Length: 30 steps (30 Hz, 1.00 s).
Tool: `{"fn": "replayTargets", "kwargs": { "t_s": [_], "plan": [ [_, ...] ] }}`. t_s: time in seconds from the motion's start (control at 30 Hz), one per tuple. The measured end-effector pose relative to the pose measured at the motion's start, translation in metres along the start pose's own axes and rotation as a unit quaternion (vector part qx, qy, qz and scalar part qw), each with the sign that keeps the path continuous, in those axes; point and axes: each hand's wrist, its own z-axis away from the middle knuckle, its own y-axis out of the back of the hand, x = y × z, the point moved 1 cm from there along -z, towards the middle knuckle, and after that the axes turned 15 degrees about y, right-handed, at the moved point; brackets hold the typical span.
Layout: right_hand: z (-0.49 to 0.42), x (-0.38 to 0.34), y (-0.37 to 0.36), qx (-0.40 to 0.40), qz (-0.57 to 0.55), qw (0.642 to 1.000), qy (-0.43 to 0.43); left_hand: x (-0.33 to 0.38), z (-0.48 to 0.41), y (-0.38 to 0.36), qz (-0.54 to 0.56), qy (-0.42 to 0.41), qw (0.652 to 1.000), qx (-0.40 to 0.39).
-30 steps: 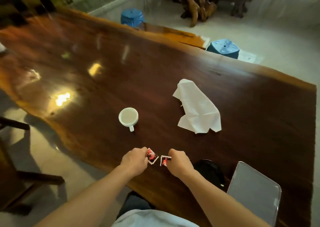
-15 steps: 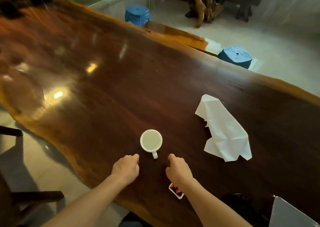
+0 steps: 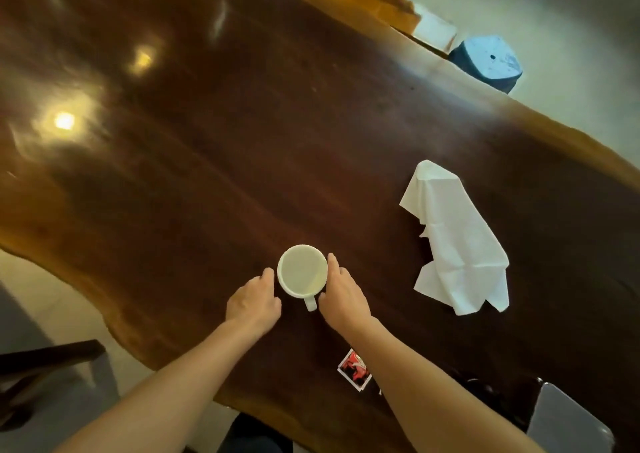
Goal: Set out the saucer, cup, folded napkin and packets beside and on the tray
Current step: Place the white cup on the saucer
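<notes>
Two hands are seen at the white cup (image 3: 302, 271), one on each side. The cup stands upright on the dark wooden surface (image 3: 214, 162), handle pointed back toward the person. The left hand (image 3: 252, 302) is set against the cup's left wall, fingers (image 3: 267, 277) loosely curled, w/ the tips touching or nearly touching the rim; a firm grip can't be told. The right hand (image 3: 343, 297) is laid along the cup's right side, fingers (image 3: 333, 266) extended and spread, just beside the wall, thumb near the handle. The cup is flanked but not visibly clamped.

A red-and-white packet (image 3: 355, 371) is seen flat on the surface near the front edge, partly covered by the right forearm. A second packet is barely glimpsed behind that arm; not clear enough to describe. The white napkin (image 3: 457, 241) lies rumpled and unfolded, well apart to the right of the cup. A grey tray (image 3: 568, 425) is cut off at the bottom-right corner, w/ a dark saucer (image 3: 485, 388) dimly seen just left of it. A blue stool (image 3: 488, 63) stands on the floor beyond the far edge.
</notes>
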Motion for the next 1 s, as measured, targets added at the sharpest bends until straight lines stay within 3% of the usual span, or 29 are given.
{"fn": "replayTargets", "kwargs": {
  "t_s": [0.23,0.47,0.7,1.0],
  "plan": [
    [-0.017,0.008,-0.01,-0.019,-0.047,0.998,0.038,0.014,-0.016,-0.004,0.08,-0.039,0.996,-0.01],
    [-0.01,0.021,-0.023,0.073,-0.17,0.983,0.012,0.029,-0.013,-0.012,0.121,-0.084,0.989,-0.024],
    [0.036,0.052,-0.027,0.121,-0.165,0.979,0.01,0.05,0.025,-0.027,0.114,-0.137,0.984,-0.022],
    [0.141,0.139,-0.01,0.219,-0.223,0.949,-0.031,0.131,0.117,-0.079,0.073,-0.229,0.97,-0.029]
  ]
}}
